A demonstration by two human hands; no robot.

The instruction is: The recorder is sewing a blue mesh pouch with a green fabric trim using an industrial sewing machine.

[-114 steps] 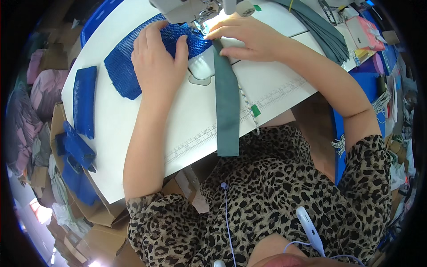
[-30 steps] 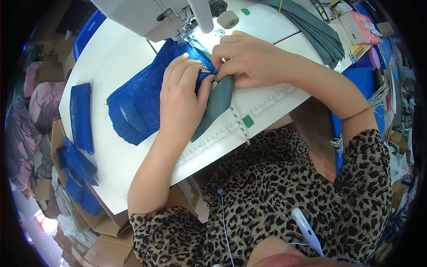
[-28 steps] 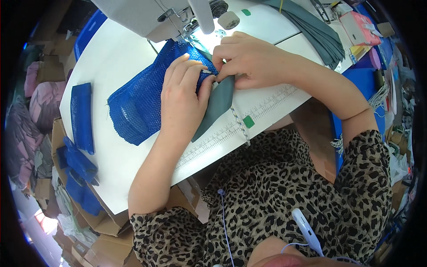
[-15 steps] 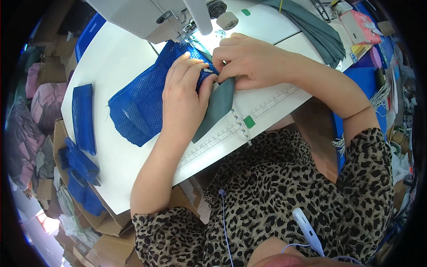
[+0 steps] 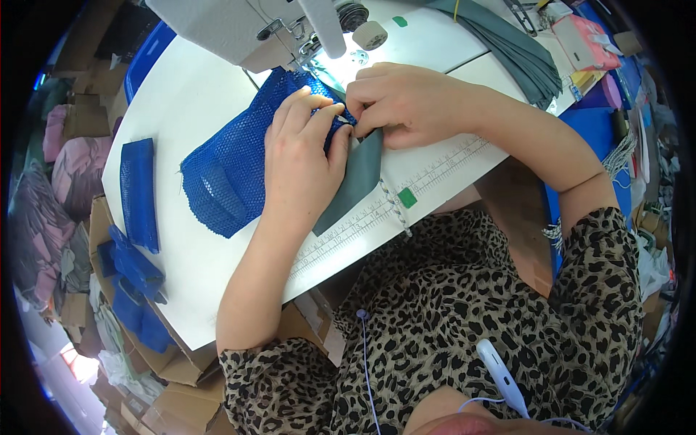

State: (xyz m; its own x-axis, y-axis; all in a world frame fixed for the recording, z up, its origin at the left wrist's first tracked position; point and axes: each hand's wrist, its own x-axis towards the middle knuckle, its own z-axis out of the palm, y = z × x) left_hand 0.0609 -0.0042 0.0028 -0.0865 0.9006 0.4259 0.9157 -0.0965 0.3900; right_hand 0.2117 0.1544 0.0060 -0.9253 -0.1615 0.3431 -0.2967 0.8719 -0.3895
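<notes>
My left hand (image 5: 304,152) has bent fingers closed on the folded edge of a blue mesh piece (image 5: 228,167), where it meets a grey-green fabric strip (image 5: 351,188). Just to its right, my right hand (image 5: 399,105) pinches the same edge, its fingertips curled under and partly hidden. The join lies a little in front of the lit presser foot of a white sewing machine (image 5: 246,25). The strip runs slantwise beneath my left hand toward the table's front. A speckled cord (image 5: 394,203) lies beside it on the ruler-printed white table (image 5: 188,290).
A narrow blue mesh piece (image 5: 138,196) lies on the left. Blue pieces (image 5: 134,279) sit in a cardboard box beside the table. Grey-green strips (image 5: 522,65) fan out at back right, near a pink box (image 5: 583,43). Bagged bundles (image 5: 80,174) crowd the far left.
Since 3.8 seconds ago both hands have come together on the mesh and strip; the mesh moved toward me and the strip swung slantwise. Over the last second they shifted only slightly.
</notes>
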